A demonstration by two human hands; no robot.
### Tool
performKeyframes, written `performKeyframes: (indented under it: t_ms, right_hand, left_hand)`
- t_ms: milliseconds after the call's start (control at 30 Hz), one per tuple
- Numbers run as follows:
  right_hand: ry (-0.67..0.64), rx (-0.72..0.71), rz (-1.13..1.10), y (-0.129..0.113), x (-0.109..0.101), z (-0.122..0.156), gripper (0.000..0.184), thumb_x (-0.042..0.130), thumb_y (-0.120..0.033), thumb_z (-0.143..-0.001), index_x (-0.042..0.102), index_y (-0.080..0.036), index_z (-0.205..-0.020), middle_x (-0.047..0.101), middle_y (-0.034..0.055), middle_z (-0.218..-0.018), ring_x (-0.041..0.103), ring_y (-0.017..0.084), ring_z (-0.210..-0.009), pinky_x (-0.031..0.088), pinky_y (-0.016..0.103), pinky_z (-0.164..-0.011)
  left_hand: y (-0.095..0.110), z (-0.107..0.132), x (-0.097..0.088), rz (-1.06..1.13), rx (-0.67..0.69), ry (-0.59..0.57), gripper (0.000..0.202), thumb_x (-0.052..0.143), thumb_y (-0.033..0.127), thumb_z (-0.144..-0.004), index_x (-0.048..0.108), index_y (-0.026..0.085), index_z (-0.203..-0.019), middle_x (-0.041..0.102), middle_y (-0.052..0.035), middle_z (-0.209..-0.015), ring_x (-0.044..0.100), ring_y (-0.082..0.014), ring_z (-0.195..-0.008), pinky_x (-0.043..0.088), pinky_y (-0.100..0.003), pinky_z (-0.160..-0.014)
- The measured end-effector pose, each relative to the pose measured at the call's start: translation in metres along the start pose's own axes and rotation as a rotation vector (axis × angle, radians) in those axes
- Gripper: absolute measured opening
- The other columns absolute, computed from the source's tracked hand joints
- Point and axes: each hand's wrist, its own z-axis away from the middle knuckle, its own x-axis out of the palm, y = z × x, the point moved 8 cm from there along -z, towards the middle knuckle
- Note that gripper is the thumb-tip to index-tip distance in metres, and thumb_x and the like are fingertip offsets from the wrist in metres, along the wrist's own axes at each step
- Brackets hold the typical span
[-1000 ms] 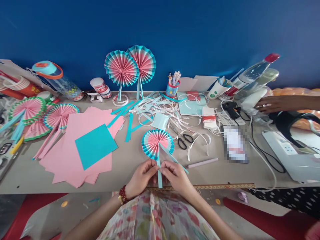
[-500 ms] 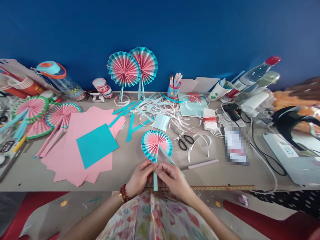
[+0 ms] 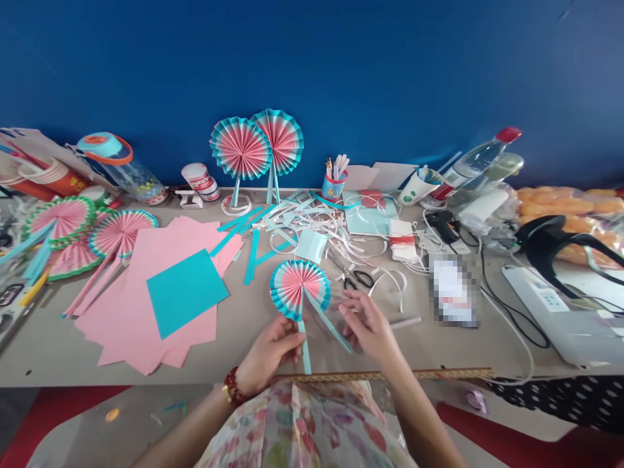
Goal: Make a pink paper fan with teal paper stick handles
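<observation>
A round pleated paper fan (image 3: 296, 289), pink in the middle with white and turquoise edging, is nearly fully spread in front of me. My left hand (image 3: 280, 341) grips one of its two light-blue handle strips, just below the pleats. The other handle strip (image 3: 335, 327) slants down to the right, apart from the first. Beside that strip is my right hand (image 3: 366, 324), open with loosely curled fingers and nothing visible in it. Black-handled scissors (image 3: 358, 279) lie behind my right hand.
Pink sheets (image 3: 112, 318) with a turquoise sheet (image 3: 188, 292) on top lie left. Paper strips (image 3: 312, 211) are heaped behind the fan. Two finished fans (image 3: 241, 153) stand by the blue wall; more lie far left. A glue gun (image 3: 443, 224) and power strip (image 3: 550, 299) are right.
My right hand has let go near the fan's handle and moved right, its fingers opening. The fan has spread wider, and its handle strips now show apart. My left hand keeps its grip.
</observation>
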Motion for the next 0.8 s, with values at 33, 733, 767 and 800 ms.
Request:
performKeyframes:
  t_ms: [33,733,767,800]
  right_hand:
    - [-0.002,-0.009,-0.053,0.002,0.006,-0.001,0.05,0.058,-0.054,-0.087,0.047,-0.021,-0.123,0.068,0.01,-0.105,0.062,0.016,-0.06,0.047,0.025,-0.044]
    - [-0.1,-0.063,-0.741,-0.076,0.037,-0.032,0.036,0.088,-0.036,-0.067,0.072,-0.024,-0.097,0.075,0.0025,-0.097,0.069,0.02,-0.085,0.053,0.028,-0.075]
    - [-0.113,-0.106,-0.709,-0.087,0.038,-0.036,0.037,0.087,-0.037,-0.068,0.072,-0.024,-0.099,0.075,0.0029,-0.098,0.068,0.02,-0.086,0.053,0.029,-0.077]
    - [-0.129,-0.146,-0.677,-0.097,0.04,-0.039,0.038,0.086,-0.039,-0.069,0.072,-0.023,-0.1,0.074,0.0033,-0.1,0.068,0.02,-0.088,0.052,0.029,-0.079]
  left_hand:
    - [0.0,0.0,0.0,-0.005,0.004,-0.002,0.042,0.081,0.04,-0.07,0.062,0.017,-0.1,0.053,0.0042,-0.076,0.049,-0.0074,-0.057,0.039,-0.021,-0.054]
    - [0.095,0.006,-0.011,-0.283,0.526,-0.247,0.065,0.084,0.037,-0.067,0.062,0.029,-0.128,0.063,-0.0079,-0.121,0.059,-0.0279,-0.104,0.044,-0.042,-0.096]
    - [0.109,0.007,-0.022,-0.23,0.572,-0.189,0.07,0.085,0.041,-0.065,0.06,0.031,-0.129,0.063,-0.0082,-0.122,0.061,-0.0272,-0.1,0.047,-0.041,-0.091]
    - [0.122,0.007,-0.032,-0.181,0.591,-0.135,0.067,0.085,0.045,-0.065,0.062,0.03,-0.126,0.065,-0.0084,-0.116,0.063,-0.0264,-0.094,0.05,-0.04,-0.085]
